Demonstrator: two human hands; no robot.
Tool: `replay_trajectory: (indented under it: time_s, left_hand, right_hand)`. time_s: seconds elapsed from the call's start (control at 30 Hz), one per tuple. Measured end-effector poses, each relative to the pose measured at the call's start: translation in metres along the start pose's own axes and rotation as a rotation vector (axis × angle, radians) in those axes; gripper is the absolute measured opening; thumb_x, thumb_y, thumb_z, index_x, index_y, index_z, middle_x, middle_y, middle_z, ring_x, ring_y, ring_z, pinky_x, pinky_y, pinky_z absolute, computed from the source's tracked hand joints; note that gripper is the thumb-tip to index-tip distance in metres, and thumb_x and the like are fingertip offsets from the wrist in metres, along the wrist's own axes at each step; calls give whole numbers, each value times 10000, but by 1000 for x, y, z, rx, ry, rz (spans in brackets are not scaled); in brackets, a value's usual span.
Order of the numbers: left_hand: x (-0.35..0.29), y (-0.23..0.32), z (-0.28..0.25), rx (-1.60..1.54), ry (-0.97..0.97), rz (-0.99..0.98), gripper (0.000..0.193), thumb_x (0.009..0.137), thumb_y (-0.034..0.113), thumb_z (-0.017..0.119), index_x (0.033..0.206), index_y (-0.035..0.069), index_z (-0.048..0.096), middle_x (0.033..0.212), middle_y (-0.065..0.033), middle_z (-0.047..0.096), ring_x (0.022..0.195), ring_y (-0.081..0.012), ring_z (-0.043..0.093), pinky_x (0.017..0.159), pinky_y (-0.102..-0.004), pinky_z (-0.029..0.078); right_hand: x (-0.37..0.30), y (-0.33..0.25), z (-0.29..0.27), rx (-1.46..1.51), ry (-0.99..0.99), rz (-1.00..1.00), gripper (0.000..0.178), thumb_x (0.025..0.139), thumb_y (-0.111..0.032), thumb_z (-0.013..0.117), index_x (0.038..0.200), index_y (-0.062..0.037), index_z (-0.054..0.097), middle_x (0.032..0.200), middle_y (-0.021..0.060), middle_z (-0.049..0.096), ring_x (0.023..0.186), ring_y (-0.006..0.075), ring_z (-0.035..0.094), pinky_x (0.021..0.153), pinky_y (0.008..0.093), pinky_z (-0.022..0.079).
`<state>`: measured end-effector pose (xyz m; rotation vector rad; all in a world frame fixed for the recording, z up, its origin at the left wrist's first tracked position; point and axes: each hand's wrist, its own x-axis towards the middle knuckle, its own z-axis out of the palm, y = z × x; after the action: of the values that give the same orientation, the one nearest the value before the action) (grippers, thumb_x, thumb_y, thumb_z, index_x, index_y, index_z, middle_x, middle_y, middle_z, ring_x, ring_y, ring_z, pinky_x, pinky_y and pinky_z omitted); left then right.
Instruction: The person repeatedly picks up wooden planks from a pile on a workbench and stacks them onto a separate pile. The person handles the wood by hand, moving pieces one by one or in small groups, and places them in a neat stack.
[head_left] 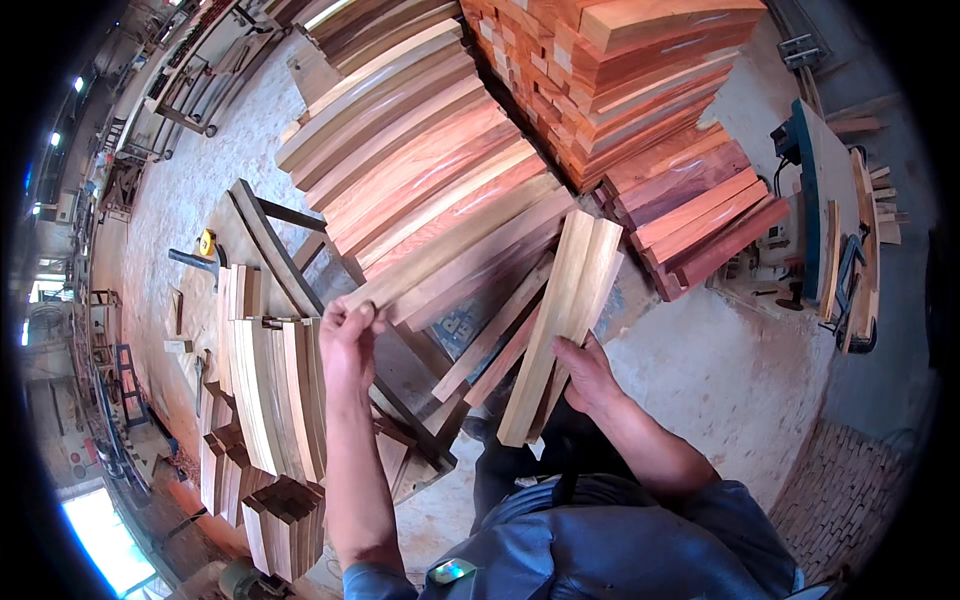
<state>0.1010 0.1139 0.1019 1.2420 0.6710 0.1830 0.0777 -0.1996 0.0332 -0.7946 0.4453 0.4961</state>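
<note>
Only the head view to go on here, so we start and finish there; the bit we'd watch is the angle between two pieces of wood; the pale plank (553,320) sits in front of our torso and a little right of centre, its long axis steep, running from a low end close to our body up and slightly right to a far end; the brown board (460,252) lies along the near edge of the board stack (410,170), and its axis slants much flatter, from lower left up to the right; so the two aren't parallel, and the plank's far end overlaps the board's right end in view, though we can't tell if they touch

Our right hand (592,378) is the nearer one to the plank, closed around its right edge below the middle, thumb laid over the top face and fingers mostly hidden underneath; that forearm comes in low from the right, angled up and left; our left hand (348,338) is well apart from the plank, over at the brown board's left end, fingers curled in and thumb up near the corner; it looks like contact, but we can't tell if it's really pinching; that forearm stands almost straight up in view
</note>
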Motion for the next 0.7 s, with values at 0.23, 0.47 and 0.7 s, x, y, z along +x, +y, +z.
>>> replay_trajectory:
  time_s: [0.23,0.47,0.7]
  left_hand:
    - [-56,-3,-7,126,-14,446,409,911,77,702,1275,45,518,1139,-78,590,946,-163,605,854,-308,513]
    - [-115,-54,-10,140,-73,484,327,892,-13,665,1167,96,523,1267,-98,491,1003,-202,607,876,-340,522]
    - [-128,-93,-10,283,-131,235,263,866,-68,657,1081,52,565,1201,-69,529,1030,-121,538,878,-241,456]
  right_hand:
    - [17,1,25,114,-75,92,481,892,-126,696,1324,-81,489,1193,50,603,1140,199,568,1005,376,451]
    - [28,13,50,145,-61,99,510,885,-102,706,1343,-115,483,1222,38,607,1139,209,580,990,404,479]
    - [26,23,40,81,0,86,473,913,-95,663,1349,-99,482,1212,55,627,1137,227,609,993,423,500]
